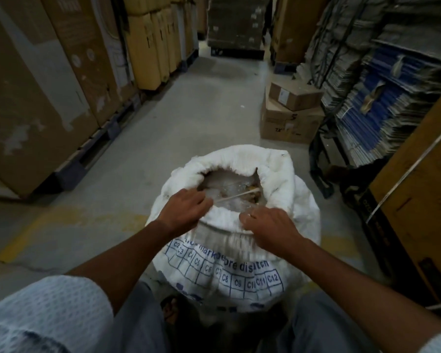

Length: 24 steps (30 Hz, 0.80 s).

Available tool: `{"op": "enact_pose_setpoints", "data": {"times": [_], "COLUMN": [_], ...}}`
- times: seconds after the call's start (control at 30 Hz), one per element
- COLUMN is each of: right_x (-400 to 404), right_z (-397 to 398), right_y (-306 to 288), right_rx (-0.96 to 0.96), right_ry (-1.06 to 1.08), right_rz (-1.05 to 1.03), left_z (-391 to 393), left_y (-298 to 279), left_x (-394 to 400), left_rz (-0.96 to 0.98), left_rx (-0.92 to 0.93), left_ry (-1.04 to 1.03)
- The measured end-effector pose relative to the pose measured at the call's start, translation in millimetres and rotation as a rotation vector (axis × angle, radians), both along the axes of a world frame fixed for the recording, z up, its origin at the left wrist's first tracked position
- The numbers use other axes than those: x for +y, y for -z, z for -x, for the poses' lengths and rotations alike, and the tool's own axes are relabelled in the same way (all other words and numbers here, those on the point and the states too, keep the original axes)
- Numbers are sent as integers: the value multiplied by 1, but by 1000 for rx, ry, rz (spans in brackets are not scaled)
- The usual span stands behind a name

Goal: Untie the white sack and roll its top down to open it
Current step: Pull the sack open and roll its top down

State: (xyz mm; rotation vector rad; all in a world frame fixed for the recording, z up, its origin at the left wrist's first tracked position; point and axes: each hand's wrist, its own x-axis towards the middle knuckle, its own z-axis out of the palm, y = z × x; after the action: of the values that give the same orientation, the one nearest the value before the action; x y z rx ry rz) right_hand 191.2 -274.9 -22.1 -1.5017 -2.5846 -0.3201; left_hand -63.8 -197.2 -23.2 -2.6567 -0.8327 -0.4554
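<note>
Left grip (182, 208) closed over the near-left part of the rolled rim, fingers curled down on the white cloth and seemingly pinching one end of a thin pale tie (236, 196). Right grip (267, 225) likewise closed, knuckles up, bunching the near-right part of the same rim; whether any tie end sits inside it cannot be told. White sack (236, 266) upright on the floor (148, 138) directly below and beyond both grips, between the knees, mouth already gaping and ringed by a thick rolled collar, clear plastic and something brownish visible inside. Tie running from the left grip up and away to the right across the mouth, toward the far-right wall of the collar. Long axis of the sack vertical, so any further roll goes outward and down from each grip, toward the body. Both grips roughly equally near the rim, level with each other. Untying apparently done or nearly so; rolling looks well along, with the loose tie perhaps to be cleared.
</note>
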Motion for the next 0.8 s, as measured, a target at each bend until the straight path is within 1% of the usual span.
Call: {"op": "enact_pose_setpoints", "data": {"times": [0.07, 0.13, 0.17, 0.2, 0.23, 0.3, 0.33, 0.4, 0.47, 0.5, 0.53, 0.6, 0.67, 0.7, 0.73, 0.77, 0.8], "right_x": [-13, -18, -16, -14, -9, 1, 6, 18, 35, 42, 48, 53, 52, 50, 45, 39, 31], "right_z": [1, 3, 3, 3, 3, 6, 9, 12, 8, 1, -9, -31, -48, -56, -63, -72, -81], "right_y": [3, 4, 5, 5, 5, 3, 2, -2, 0, 3, 6, 7, 8, 9, 8, 8, 6], "right_rx": [-37, 14, 58, 77, 41, -125, -222, -411, -576, -609, -594, -496, -449, -429, -368, -277, -163], "right_ry": [7, 120, 167, 195, 213, 223, 214, 183, 120, 83, 61, 81, 96, 101, 110, 128, 135], "right_rz": [145, 395, 460, 477, 451, 362, 323, 251, 212, 229, 274, 424, 423, 408, 374, 332, 234], "left_z": [11, 20, 21, 19, 14, 1, -7, -22, -38, -42, -45, -44, -35, -29, -21, -11, 1], "left_y": [19, 32, 36, 38, 37, 35, 33, 30, 27, 28, 28, 26, 23, 23, 22, 21, 21], "left_x": [-8, -13, -15, -15, -15, -11, -7, 0, 6, 9, 11, 15, 17, 17, 17, 18, 18], "left_rz": [52, 193, 261, 306, 307, 309, 341, 372, 289, 257, 249, 249, 271, 287, 297, 274, 199], "left_rx": [86, 182, 190, 179, 162, 184, 231, 417, 624, 687, 729, 775, 774, 730, 639, 498, 315], "left_ry": [52, 122, 125, 110, 85, -1, -74, -196, -233, -232, -230, -227, -204, -191, -175, -137, -83]}}
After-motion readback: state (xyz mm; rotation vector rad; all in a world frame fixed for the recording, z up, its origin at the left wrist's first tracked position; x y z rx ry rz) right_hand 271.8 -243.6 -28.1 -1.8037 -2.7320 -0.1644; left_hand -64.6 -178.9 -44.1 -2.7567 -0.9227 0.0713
